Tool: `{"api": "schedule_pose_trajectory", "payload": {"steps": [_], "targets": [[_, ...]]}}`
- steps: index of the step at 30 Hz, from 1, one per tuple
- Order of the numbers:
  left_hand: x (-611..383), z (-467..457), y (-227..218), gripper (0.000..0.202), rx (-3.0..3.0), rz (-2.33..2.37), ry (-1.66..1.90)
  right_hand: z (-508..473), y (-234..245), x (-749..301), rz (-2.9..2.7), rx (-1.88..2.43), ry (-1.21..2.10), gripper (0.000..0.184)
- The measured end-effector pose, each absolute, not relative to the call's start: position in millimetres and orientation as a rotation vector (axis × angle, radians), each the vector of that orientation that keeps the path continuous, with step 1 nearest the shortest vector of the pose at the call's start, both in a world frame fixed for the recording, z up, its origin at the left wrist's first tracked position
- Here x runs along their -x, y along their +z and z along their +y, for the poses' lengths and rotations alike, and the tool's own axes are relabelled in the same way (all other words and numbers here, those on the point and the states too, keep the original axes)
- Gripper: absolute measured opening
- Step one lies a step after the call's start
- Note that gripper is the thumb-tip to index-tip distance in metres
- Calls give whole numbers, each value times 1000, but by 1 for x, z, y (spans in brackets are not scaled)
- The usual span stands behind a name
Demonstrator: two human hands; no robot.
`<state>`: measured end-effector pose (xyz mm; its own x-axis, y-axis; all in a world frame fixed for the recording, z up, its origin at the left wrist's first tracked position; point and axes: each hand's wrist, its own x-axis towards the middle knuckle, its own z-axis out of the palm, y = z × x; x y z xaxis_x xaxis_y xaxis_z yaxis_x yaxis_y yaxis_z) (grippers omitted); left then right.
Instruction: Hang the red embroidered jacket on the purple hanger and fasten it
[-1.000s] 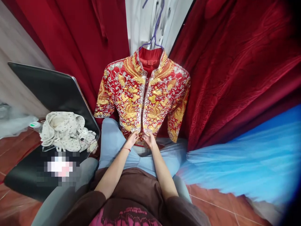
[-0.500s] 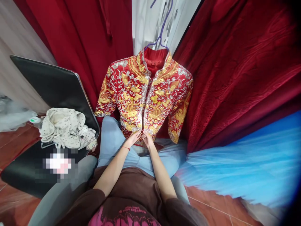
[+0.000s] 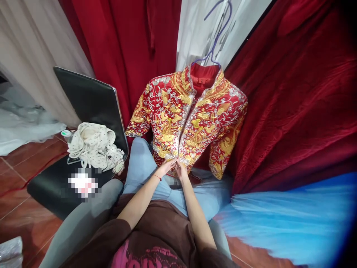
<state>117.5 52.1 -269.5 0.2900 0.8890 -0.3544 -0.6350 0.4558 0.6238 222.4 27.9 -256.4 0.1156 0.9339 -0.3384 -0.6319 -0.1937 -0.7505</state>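
A red jacket [image 3: 200, 119], embroidered in gold and silver, hangs on a purple wire hanger [image 3: 214, 44] in front of my knees. Its front is parted at the collar, and the two edges come together near the hem. There my left hand [image 3: 166, 167] grips the left front edge with bent fingers. My right hand [image 3: 182, 171] pinches the other edge close beside it. Both sets of fingertips nearly touch; whatever small fastening lies between them is too small to make out.
On my left stands a black chair [image 3: 44, 190] bearing a white spotted cloth bag [image 3: 92, 143]. Dark red drapes [image 3: 290, 111] hang behind and to the right. Blue tulle [image 3: 292, 208] spreads over the tiled floor on the right, and white tulle [image 3: 25, 126] lies far left.
The view has turned left, so everything sits further right. Both hands stay at the jacket's lower front, and its two edges look closer together there.
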Motion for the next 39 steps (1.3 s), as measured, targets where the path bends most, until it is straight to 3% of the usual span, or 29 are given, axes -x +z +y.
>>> {"api": "schedule_pose_trajectory", "payload": {"steps": [20,27,39], "targets": [[-115,53,-261,17,-395,751,1065,36,-251,-213,-360,1003,1425,10],[-119,55,-250,14,-356,788,1065,58,-232,-235,-325,1003,1419,27],[-120,65,-262,14,-237,779,1094,37,-267,-224,-236,1039,1438,25]]}}
